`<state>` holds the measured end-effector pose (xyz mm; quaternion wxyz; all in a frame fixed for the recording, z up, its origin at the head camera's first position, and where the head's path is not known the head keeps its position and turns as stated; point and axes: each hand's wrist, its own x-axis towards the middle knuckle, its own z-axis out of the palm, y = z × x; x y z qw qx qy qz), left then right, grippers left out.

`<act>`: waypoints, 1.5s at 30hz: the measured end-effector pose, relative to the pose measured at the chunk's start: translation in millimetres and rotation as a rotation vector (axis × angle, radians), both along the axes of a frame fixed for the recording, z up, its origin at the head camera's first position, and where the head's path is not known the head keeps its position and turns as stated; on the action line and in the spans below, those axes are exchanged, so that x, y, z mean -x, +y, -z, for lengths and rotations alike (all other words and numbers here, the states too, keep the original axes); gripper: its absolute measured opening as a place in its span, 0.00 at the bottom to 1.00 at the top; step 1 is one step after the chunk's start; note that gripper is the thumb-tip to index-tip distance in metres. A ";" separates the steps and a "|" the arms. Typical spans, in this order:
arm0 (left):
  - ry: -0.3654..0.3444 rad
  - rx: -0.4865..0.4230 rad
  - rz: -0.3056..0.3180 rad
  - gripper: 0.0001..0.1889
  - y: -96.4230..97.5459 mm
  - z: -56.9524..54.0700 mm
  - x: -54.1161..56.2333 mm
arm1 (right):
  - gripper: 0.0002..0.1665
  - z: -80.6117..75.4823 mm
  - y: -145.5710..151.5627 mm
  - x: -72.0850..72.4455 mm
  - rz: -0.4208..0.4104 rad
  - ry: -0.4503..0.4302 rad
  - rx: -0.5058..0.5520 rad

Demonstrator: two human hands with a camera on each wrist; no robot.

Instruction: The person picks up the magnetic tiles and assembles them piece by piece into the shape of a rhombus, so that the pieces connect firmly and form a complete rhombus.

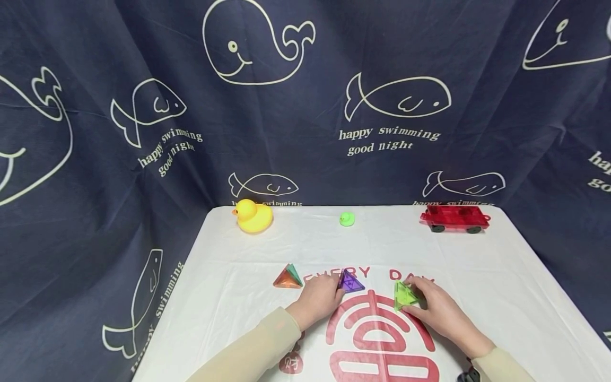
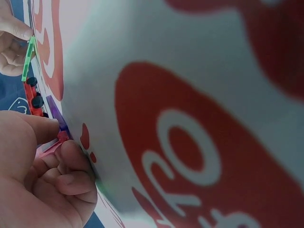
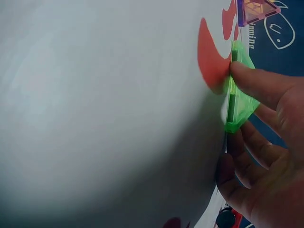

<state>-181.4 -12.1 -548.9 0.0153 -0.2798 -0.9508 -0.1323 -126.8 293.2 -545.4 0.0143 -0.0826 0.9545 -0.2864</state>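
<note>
My left hand [image 1: 319, 297] pinches a pinkish-red translucent tile [image 2: 62, 137] between thumb and fingers. Right against it stands a purple triangular magnetic tile [image 1: 350, 281]; in the head view the hand mostly covers the pink one. Over to the right, my right hand [image 1: 441, 307] grips a green triangular magnetic tile [image 1: 404, 295], its thumb on one edge and fingers at the other side. Seen in the right wrist view, the green tile [image 3: 241, 92] is translucent with its long edge toward the tabletop. Left of my left hand, orange and teal triangular tiles [image 1: 288, 277] lean together as a small pyramid.
Along the back edge of the white-covered table [image 1: 229, 297] stand a yellow duck [image 1: 254, 216], a small green duck [image 1: 347, 218] and a red wheeled car base [image 1: 455, 218]. A dark blue curtain [image 1: 315, 159] with fish drawings hangs behind and at both sides.
</note>
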 end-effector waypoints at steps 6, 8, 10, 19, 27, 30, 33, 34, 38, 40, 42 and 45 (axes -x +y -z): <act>0.000 0.006 0.003 0.12 0.3 -1.3 -0.2 | 0.34 0.4 -6.2 4.4 0.043 0.010 -0.004; 0.006 0.007 0.006 0.12 0.5 -1.8 -0.2 | 0.34 0.8 -8.6 6.6 0.062 0.004 -0.004; 0.011 0.004 0.008 0.11 0.7 -2.4 -0.2 | 0.33 0.7 -10.6 9.4 0.073 0.002 -0.005; 0.016 -0.003 0.006 0.11 1.0 -1.8 -0.1 | 0.29 -1.3 -19.9 15.5 0.074 0.056 0.014; 0.005 -0.003 0.002 0.10 0.7 -3.7 -0.8 | 0.26 0.0 -24.7 20.9 0.069 0.097 0.053; 0.002 -0.001 0.005 0.10 0.2 -4.7 -1.2 | 0.25 0.8 -26.7 22.9 0.083 0.086 0.061; 0.002 -0.007 0.011 0.10 -0.5 -4.4 -0.8 | 0.24 1.2 -29.5 24.8 0.092 0.079 0.071; 0.005 -0.008 0.013 0.10 -0.6 -4.0 -0.4 | 0.24 1.3 -30.5 25.8 0.094 0.080 0.074; 0.014 -0.007 0.020 0.10 -1.2 -2.3 0.9 | 0.23 0.7 -35.3 29.9 0.090 0.091 0.086; 0.016 -0.005 0.021 0.10 -1.4 -1.5 1.5 | 0.23 0.1 -38.6 32.5 0.083 0.099 0.083; 0.016 -0.002 0.021 0.10 -1.5 -1.5 1.5 | 0.21 -0.4 -42.3 34.5 0.074 0.102 0.077; 0.020 -0.001 0.025 0.10 -0.8 -1.7 1.9 | 0.17 -0.8 -48.3 37.8 0.053 0.117 0.049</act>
